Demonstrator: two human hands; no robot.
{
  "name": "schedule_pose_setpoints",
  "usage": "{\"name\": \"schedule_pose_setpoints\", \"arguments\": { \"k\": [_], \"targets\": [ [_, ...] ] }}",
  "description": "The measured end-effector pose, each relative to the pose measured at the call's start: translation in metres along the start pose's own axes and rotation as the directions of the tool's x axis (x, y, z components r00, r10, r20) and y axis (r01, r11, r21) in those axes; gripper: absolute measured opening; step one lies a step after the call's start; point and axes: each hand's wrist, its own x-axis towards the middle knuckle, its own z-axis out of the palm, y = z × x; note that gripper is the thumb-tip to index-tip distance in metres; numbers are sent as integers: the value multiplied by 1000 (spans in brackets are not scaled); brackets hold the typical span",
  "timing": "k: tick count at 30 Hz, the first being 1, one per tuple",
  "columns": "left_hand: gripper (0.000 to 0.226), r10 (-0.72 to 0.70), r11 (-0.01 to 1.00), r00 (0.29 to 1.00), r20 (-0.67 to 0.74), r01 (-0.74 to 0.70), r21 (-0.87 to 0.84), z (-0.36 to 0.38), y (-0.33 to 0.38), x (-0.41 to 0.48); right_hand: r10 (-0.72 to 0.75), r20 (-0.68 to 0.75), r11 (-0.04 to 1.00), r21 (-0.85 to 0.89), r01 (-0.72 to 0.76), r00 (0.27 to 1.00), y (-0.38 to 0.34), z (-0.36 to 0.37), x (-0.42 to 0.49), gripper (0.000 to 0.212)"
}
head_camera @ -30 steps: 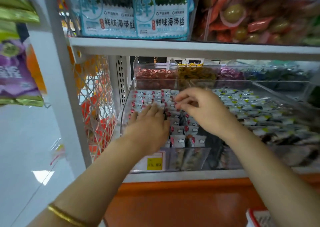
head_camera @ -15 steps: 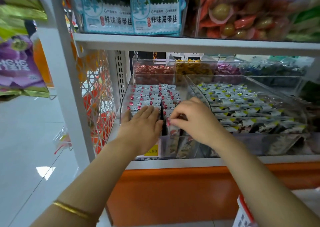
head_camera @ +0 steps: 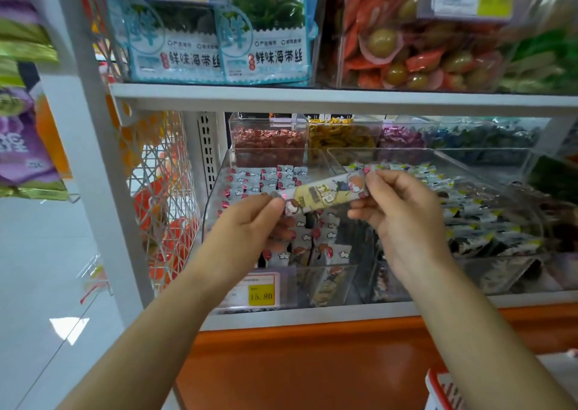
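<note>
snack packet (head_camera: 325,195): pale yellow middle, cartoon figures, pink-red ends
price tag (head_camera: 261,295): yellow, red border
shelf base (head_camera: 312,362): orange
seaweed bags (head_camera: 219,40): light blue, white labels
bin packets (head_camera: 250,178): white with red dots

White shelf (head_camera: 312,317), two clear bins on it.
First bin (head_camera: 215,187) sits under the left hand (head_camera: 250,222); second bin (head_camera: 500,272) just right of the right hand (head_camera: 403,219).
</note>
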Motion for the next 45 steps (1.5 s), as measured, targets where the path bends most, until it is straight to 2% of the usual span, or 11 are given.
{"name": "schedule_pose_setpoints", "arguments": {
  "k": [6, 13, 18, 21, 26, 30, 33, 35, 38, 41, 45],
  "targets": [
    [31, -210, 908, 972, -109, 153, -390, -8, 3, 7, 221, 136, 945, 215, -247, 966, 4, 1, -3, 13],
    [33, -148, 976, 955, -258, 99, -196, -9, 0, 5, 345, 237, 874, 271, -403, 908, 8, 4, -2, 29],
    [39, 69, 992, 940, -335, -30, 121, -7, 1, 3, 376, 264, 807, 378, -453, 889, 10, 3, 0, 29],
    [42, -6, 1000, 958, -285, 9, 9, -9, 2, 5, 356, 240, 826, 371, -424, 903, 11, 2, 0, 24],
    [48, -137, 855, 991, -16, 110, -506, -10, 9, 4, 265, 198, 901, 297, -315, 944, 14, 3, -2, 19],
    [39, 9, 988, 996, -91, -22, -151, -12, 6, 3, 230, 183, 933, 238, -271, 956, 13, 3, -2, 8],
    [37, 105, 994, 988, -110, -103, 25, -14, 3, 3, 183, 173, 971, 122, -206, 968, 12, 1, -1, 23],
    [37, 76, 997, 994, -77, -75, 18, -15, 1, 4, 140, 164, 986, 64, -152, 977, 13, 0, 0, 15],
    [44, -60, 972, 998, 10, 61, -228, -17, -1, 7, 88, 177, 993, 57, -99, 980, 15, -2, 2, 7],
    [52, -97, 926, 994, 48, 107, -361, -19, 1, 8, 64, 218, 997, 16, -69, 974, 16, -3, 2, 14],
    [48, -88, 940, 996, 23, 90, -328, -22, 2, 9, 20, 240, 997, -75, -2, 971, 19, -2, 0, 35]
  ]
}}
